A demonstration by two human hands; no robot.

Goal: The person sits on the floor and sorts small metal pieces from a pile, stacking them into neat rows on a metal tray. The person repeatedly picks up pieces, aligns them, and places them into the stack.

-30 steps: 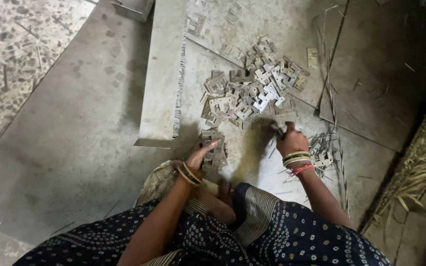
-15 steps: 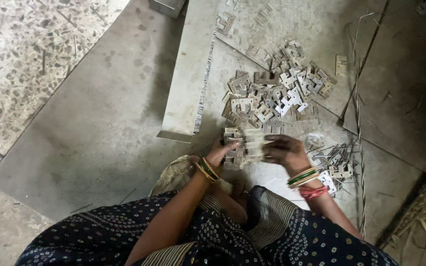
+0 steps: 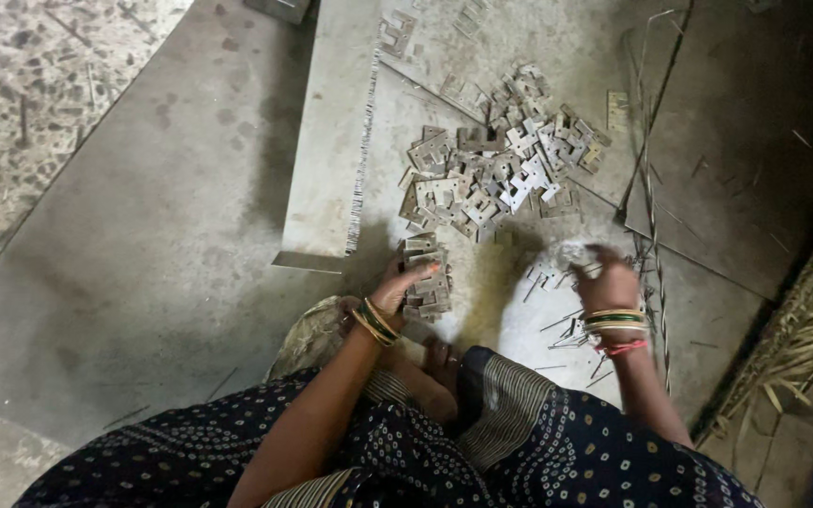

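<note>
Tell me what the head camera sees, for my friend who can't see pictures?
A seated person's left hand rests on a neat stack of flat metal plates on the floor, while the blurred right hand hovers over small metal bits. A loose pile of plates lies ahead.

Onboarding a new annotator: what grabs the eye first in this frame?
The heap of small notched metal plates on the grey floor sheet, top centre. Just below it, the left hand rests on a neat stack of the same plates, while the blurred right hand hovers over scattered thin metal pins.
</note>
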